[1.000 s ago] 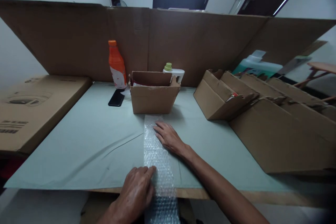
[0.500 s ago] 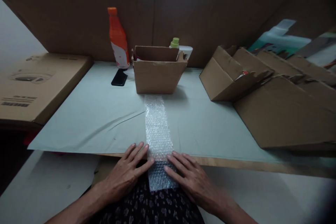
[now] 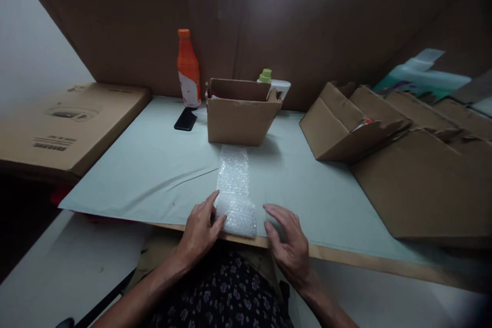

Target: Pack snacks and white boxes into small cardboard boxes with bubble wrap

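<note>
Bubble wrap strip [image 3: 233, 171] is lying on the counter [image 3: 134, 174], running from the near edge back toward the foot of an open carton [image 3: 238, 122]; its near end is showing a doubled layer. Left hand [image 3: 198, 230] is touching the strip's left side, thumb and forefinger parted; cannot tell whether the fingers are pinching it. Right hand [image 3: 290, 243] is hovering just beside the strip's right side, by the near edge, fingers curved and released. Behind the carton, a green-capped bottle [image 3: 266, 77] is standing toward the back edge. Near the back-left corner, a black phone [image 3: 185, 119] is lying before an orange bottle [image 3: 188, 77]. Cartons [image 3: 423, 189] are lining the right side; a flat printed box [image 3: 49, 128] is lying alongside the left edge.
</note>
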A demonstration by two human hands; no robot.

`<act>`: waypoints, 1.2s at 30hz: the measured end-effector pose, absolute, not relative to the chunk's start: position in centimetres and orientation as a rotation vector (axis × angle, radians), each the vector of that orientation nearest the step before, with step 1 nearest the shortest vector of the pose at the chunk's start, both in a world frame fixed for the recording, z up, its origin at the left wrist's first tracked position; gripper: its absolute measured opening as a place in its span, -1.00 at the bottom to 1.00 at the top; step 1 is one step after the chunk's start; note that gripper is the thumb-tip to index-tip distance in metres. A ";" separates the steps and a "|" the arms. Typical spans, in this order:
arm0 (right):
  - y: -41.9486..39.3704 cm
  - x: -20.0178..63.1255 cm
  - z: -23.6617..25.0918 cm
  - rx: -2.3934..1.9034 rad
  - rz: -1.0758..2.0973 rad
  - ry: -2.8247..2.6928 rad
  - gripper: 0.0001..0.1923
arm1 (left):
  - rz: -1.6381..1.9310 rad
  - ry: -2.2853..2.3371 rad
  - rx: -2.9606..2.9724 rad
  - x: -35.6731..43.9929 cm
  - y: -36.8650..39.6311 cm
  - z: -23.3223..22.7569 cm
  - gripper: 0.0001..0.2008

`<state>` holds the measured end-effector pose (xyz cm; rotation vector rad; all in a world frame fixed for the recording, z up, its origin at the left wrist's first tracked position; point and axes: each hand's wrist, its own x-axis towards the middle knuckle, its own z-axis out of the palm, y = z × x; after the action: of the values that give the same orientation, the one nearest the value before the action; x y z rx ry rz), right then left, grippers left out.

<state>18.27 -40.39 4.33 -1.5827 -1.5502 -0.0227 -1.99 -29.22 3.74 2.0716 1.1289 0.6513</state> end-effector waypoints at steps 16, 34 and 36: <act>-37.6 17.7 4.8 -1.559 0.348 -1.742 -0.78 | 0.717 0.748 2.479 -3.9 -29.4 5.1 -0.69; -35.6 18.2 5.5 -1.604 0.166 -1.915 -0.74 | 0.729 0.835 2.445 -3.4 -27.3 4.7 -0.69; -35.2 18.3 5.5 -1.602 0.042 -1.972 -0.70 | 0.718 0.930 2.483 -2.8 -26.2 4.4 -0.69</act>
<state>18.28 -35.21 5.51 -1.6022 -1.9717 0.0420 -2.80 -26.18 4.38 2.4831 0.9298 0.7181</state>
